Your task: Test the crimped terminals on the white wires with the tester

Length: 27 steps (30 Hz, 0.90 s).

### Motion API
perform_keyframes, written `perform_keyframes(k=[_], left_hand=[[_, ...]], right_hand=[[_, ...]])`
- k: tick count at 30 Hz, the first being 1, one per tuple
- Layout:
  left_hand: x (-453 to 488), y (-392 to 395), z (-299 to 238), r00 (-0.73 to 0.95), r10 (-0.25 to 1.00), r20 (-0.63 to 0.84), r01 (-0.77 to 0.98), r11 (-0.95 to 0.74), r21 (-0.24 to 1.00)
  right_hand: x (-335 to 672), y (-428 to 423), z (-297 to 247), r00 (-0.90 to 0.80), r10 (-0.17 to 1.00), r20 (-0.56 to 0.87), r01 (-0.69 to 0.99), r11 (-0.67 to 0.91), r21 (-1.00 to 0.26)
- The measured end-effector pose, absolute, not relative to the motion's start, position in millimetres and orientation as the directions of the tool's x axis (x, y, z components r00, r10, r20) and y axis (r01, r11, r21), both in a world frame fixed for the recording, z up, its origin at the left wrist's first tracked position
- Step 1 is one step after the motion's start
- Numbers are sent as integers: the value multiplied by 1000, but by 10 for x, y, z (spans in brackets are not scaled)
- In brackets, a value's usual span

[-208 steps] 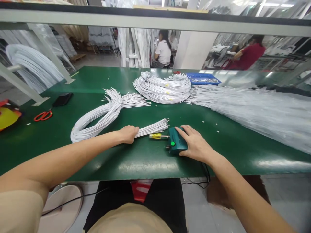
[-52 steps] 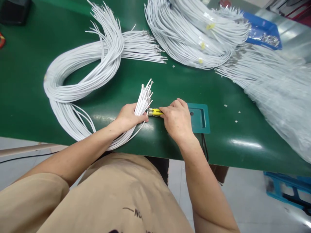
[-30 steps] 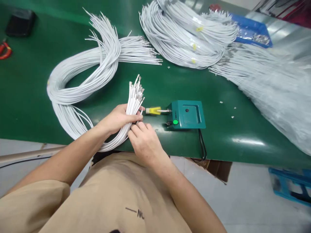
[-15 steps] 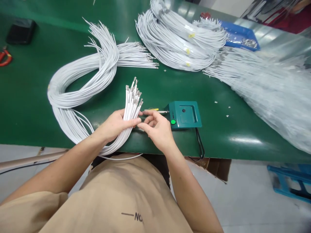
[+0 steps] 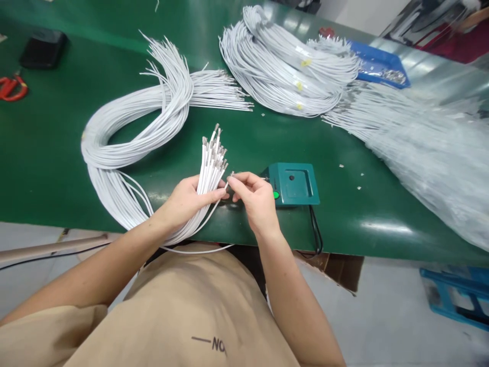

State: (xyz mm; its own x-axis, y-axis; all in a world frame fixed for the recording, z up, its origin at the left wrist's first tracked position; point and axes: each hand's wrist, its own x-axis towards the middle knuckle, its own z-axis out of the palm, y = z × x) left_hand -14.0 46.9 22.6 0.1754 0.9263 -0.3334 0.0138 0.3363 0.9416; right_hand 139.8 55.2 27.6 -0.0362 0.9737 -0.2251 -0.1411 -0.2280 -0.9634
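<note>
Table: green point(image 5: 244, 145), with the teal box point(image 5: 310, 184) as landmark; pale floor point(image 5: 382, 321) past the near edge
White bundle: point(image 5: 208, 178) just left of the teal box, tips upward; the left hand point(image 5: 188, 200) has its grip closed round it below the tips
Single wire: point(image 5: 226, 187) between bundle and teal box; the right hand point(image 5: 256, 198) has its grip pinching it near the tip
Handling: probably light, bendy, somewhat slippery; tips perhaps delicate; best held just below them
Count: one teal box; one looped hank point(image 5: 97, 140) well left of it; one coil pile point(image 5: 280, 76) behind it, three yellow tags point(image 5: 299, 85); one blue tray point(image 5: 376, 57) behind it, rightward; wires uncountable
</note>
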Motion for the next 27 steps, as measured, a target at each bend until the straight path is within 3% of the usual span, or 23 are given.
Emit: perform_keyframes(k=[3, 11, 15, 19, 27], left_hand=[[-137, 473, 203, 135, 944, -302, 22, 301, 953], [-95, 486, 284, 91, 962, -258, 252, 228, 940], [-95, 495, 294, 113, 964, -241, 278, 202, 939], [-105, 497, 269, 111, 960, -258, 230, 228, 946], [-87, 449, 323, 186, 943, -274, 181, 242, 953]], right_hand=[[1370, 522, 250, -33, 970, -239, -144, -242, -960], [1336, 517, 274, 43, 970, -240, -68, -237, -969], [1343, 522, 193, -38, 957, -289, -266, -289, -920], [1315, 512, 140, -200, 884, -423, -513, -462, -724], [1334, 593, 234, -185, 880, -438, -422, -474, -773]])
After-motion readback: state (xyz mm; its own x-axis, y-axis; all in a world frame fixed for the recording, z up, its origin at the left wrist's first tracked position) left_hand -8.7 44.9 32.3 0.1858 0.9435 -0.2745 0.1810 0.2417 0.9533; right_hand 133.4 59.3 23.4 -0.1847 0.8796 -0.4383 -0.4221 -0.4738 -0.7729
